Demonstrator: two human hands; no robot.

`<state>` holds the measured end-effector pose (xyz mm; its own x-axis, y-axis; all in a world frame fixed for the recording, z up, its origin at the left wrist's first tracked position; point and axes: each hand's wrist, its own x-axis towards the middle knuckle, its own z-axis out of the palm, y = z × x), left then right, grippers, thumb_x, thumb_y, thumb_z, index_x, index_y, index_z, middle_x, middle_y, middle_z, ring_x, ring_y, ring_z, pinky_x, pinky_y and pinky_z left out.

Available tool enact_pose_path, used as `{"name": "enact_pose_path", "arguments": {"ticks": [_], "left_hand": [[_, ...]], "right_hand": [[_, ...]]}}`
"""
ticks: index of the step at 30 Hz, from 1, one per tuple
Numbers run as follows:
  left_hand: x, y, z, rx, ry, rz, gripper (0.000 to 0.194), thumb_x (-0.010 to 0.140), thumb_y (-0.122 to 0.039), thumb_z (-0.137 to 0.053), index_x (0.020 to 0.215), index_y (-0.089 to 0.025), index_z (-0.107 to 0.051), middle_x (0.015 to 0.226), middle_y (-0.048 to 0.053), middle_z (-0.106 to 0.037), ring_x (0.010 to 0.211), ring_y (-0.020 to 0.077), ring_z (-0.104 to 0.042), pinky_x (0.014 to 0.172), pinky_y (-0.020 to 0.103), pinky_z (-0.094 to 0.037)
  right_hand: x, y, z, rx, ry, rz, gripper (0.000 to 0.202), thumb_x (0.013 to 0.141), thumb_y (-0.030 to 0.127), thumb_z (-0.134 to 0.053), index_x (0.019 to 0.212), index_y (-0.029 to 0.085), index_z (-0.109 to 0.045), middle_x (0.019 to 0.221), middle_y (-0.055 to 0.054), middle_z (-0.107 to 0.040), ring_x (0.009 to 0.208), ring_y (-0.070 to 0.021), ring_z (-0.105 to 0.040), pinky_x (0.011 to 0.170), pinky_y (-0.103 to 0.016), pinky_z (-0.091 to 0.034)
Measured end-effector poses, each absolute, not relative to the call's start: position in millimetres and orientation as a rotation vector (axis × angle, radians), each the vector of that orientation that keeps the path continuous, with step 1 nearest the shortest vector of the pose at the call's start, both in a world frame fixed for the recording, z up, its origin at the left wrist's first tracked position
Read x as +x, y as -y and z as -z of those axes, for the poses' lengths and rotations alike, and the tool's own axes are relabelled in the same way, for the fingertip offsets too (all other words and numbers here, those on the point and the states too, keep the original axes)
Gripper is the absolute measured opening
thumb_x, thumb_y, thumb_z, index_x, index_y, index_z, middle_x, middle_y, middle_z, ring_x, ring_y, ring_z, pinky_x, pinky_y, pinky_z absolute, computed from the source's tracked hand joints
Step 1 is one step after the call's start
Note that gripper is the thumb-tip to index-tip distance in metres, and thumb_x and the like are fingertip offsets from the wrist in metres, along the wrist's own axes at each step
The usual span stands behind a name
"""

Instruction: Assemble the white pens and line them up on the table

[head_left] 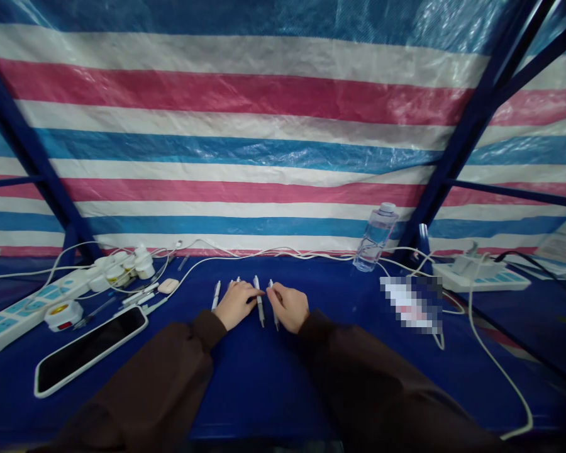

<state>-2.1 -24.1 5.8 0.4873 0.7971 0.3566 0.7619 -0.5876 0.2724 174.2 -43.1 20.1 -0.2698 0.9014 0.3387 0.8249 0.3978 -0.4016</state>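
White pens (260, 303) lie in loose row near middle of bench (264, 390), closer to far edge. Row laid out; leftmost pen (216, 294) clear of hands, others not all clear. Left hand (238, 304) palm down, fingers bent and slightly apart, forefinger touching pen beside it; perhaps more pens beneath. Right hand (291, 307) pinches rightmost pen (277, 319), thumb against forefinger, others curled. Bottle (375, 240) stands by far edge, rightward; phone (89, 349) lies toward left edge.

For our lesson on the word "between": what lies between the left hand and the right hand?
The head view shows a pen between the left hand and right hand; a second pen lies at the right fingers.
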Motion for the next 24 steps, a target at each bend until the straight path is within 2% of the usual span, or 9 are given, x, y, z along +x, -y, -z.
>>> {"name": "enact_pose_path", "arguments": {"ticks": [3, 9, 15, 21, 24], "left_hand": [[-0.3, 28.2, -9.0, 2.656, -1.323, -0.673, 0.03, 0.079, -0.018, -0.052, 0.105, -0.028, -0.065, 0.085, 0.004, -0.065, 0.087, 0.0206, -0.055, 0.079, 0.033, -0.034], [1.9, 33.0, -10.4, 2.665, -1.267, -0.614, 0.039, 0.079, -0.019, -0.05, 0.116, -0.028, -0.057, 0.098, 0.004, -0.062, 0.093, 0.0209, -0.055, 0.08, 0.032, -0.035], [3.0, 35.7, -11.7, 2.657, -1.296, -0.594, 0.038, 0.078, -0.032, -0.053, 0.116, -0.026, -0.057, 0.104, 0.005, -0.062, 0.097, 0.024, -0.055, 0.085, 0.037, -0.033], [3.2, 35.4, -11.7, 2.61, -1.291, -0.658, 0.033, 0.077, -0.033, -0.055, 0.108, -0.025, -0.062, 0.113, 0.006, -0.06, 0.101, 0.0246, -0.056, 0.089, 0.039, -0.033], [3.1, 34.0, -9.0, 2.562, -1.279, -0.708, 0.037, 0.078, -0.034, -0.054, 0.114, -0.025, -0.058, 0.12, 0.007, -0.058, 0.109, 0.0253, -0.053, 0.093, 0.04, -0.032]], "right_hand": [[175.4, 34.5, -13.1, -1.601, 2.017, -0.293, 0.02, 0.085, 0.031, -0.044, 0.094, 0.022, -0.059, 0.071, 0.002, -0.063, 0.063, -0.0105, -0.056, 0.055, -0.021, -0.027], [178.2, 25.7, -4.1, -1.668, 2.024, -0.444, 0.033, 0.079, 0.026, -0.048, 0.11, 0.023, -0.059, 0.073, 0.002, -0.065, 0.068, -0.0124, -0.058, 0.057, -0.022, -0.032], [177.6, 25.8, -4.9, -1.692, 2.039, -0.448, 0.032, 0.081, 0.027, -0.048, 0.109, 0.026, -0.061, 0.073, 0.002, -0.067, 0.071, -0.0133, -0.061, 0.057, -0.022, -0.032], [178.2, 25.0, -4.3, -1.671, 2.032, -0.479, 0.028, 0.081, 0.028, -0.049, 0.105, 0.029, -0.063, 0.069, 0.003, -0.066, 0.068, -0.0125, -0.061, 0.054, -0.021, -0.031], [178.4, 25.2, -4.9, -1.661, 2.033, -0.481, 0.027, 0.081, 0.029, -0.049, 0.104, 0.029, -0.063, 0.067, 0.003, -0.066, 0.065, -0.0121, -0.06, 0.054, -0.021, -0.03]]}}
